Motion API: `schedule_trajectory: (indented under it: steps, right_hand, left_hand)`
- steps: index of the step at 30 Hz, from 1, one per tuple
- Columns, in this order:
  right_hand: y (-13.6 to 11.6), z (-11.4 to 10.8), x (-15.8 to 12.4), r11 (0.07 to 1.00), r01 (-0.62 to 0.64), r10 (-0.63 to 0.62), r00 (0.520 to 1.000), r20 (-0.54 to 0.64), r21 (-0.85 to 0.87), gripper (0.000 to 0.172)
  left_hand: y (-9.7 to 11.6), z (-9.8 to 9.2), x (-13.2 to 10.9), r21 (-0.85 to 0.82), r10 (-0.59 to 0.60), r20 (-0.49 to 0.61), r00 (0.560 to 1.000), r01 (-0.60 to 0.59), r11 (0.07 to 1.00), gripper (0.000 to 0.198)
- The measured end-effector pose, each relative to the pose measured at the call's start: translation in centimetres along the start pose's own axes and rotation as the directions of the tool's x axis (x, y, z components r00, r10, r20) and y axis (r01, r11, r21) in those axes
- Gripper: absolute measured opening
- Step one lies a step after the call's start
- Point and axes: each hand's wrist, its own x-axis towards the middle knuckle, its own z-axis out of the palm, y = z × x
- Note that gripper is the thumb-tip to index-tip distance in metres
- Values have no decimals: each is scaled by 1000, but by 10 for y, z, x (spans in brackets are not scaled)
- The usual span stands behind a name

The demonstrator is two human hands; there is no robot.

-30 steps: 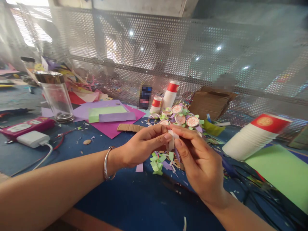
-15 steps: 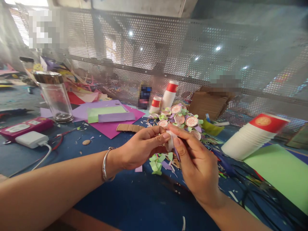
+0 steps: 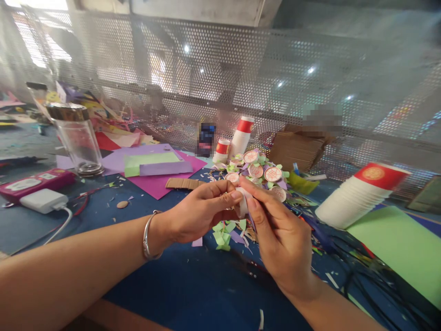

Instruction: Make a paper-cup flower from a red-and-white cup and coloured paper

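Above the front of the table, my left hand [image 3: 198,214] pinches a small white paper piece [image 3: 242,208] between thumb and fingers. My right hand [image 3: 284,234] grips the same piece from the other side, its thumb pressed near a sliver of purple paper [image 3: 251,219]. Fingers hide much of the held piece, so its full shape cannot be made out. Just behind my hands lies a heap of round cup bottoms [image 3: 273,174] with red print, mixed with green and purple paper bits. Green paper scraps [image 3: 221,236] lie below my fingers.
A leaning stack of paper cups [image 3: 358,197] stands at right beside green paper [image 3: 399,248] and black cables [image 3: 365,280]. More cups [image 3: 242,135] stand behind the heap. At left are a glass jar [image 3: 79,142], purple sheets [image 3: 155,158] and a pink device [image 3: 37,184]. Dark scissors [image 3: 253,266] lie below my hands.
Both hands keep their hold on the white paper piece, almost unmoved. The whole view has shifted very slightly.
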Motion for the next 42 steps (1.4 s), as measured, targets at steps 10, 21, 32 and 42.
schedule_trajectory:
  steps: [10,21,32,42]
  right_hand:
    - [-1,-1,-2,999,-32,32,999,-14,25,35]
    - [3,2,0,998,-61,61,998,-30,2,30]
    - [11,7,-2,906,-311,333,943,-29,287,26]
    - [13,8,5,755,-416,453,890,55,507,22]
  left_hand:
    - [0,-3,1,-25,-16,54,998,18,1000,17]
    - [-3,-4,3,174,71,53,996,-80,982,19]
    - [2,-15,6,605,273,75,959,-262,752,19]
    - [1,-15,7,635,260,59,964,-237,735,21]
